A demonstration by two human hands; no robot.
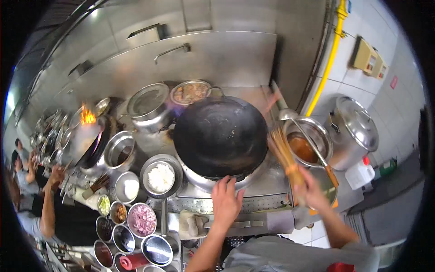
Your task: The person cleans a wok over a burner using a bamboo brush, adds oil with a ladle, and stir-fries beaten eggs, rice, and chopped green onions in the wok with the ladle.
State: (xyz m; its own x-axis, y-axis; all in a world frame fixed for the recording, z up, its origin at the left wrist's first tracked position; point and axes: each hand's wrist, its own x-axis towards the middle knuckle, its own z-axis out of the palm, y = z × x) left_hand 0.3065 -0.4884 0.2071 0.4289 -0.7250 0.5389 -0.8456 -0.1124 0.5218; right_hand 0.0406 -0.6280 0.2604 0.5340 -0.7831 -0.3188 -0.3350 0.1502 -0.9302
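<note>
A large black wok [220, 136] sits on the burner, with a few small light specks inside. My left hand [226, 199] is at the wok's front rim, fingers apart and nothing visible in it. On the right, my right hand [310, 187] is closed around the handle of a bamboo brush [282, 152]. The brush's bristles point up and away, just beyond the wok's right rim. Beside the brush stands a metal pot of brown liquid [302, 148], with a ladle [312, 143] lying across it.
Left of the wok are a pan of white food [161, 177], a bowl of sliced meat [142, 220] and several ingredient bowls. Farther left, a co-worker's hand [56, 176] is near a flaming wok [96, 140]. A lidded pot [355, 127] and a white jug [360, 174] stand right.
</note>
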